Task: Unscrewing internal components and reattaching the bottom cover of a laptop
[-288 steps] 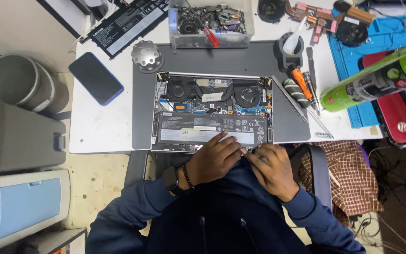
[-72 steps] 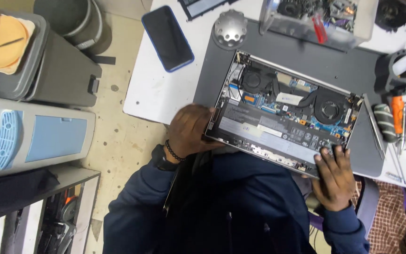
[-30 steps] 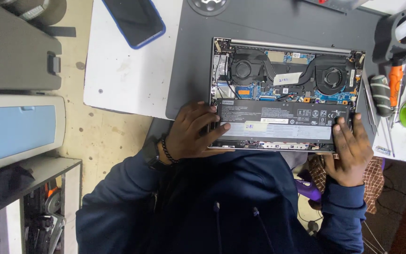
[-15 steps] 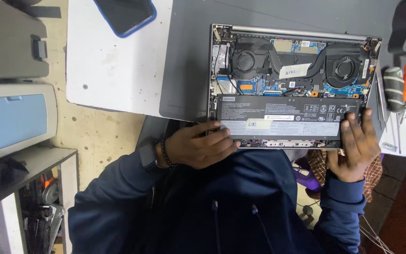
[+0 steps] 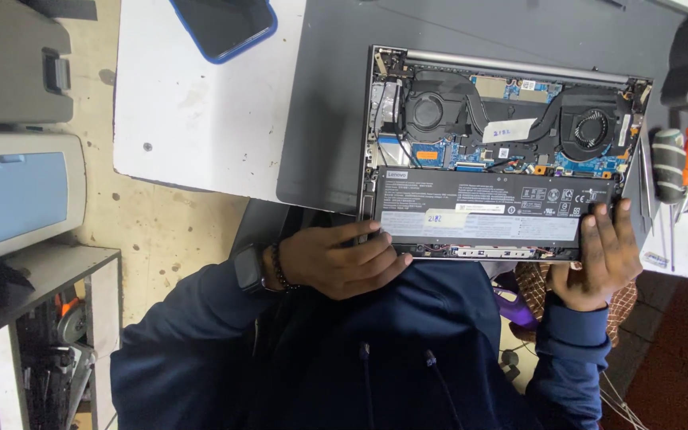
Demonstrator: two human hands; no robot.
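Flanking opened laptop: phone far-left, screwdrivers just right.

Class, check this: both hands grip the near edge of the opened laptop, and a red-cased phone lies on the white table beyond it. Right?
Not quite. The head view shows the phone has a blue case, not red. Both the left hand and right hand do grip the laptop.
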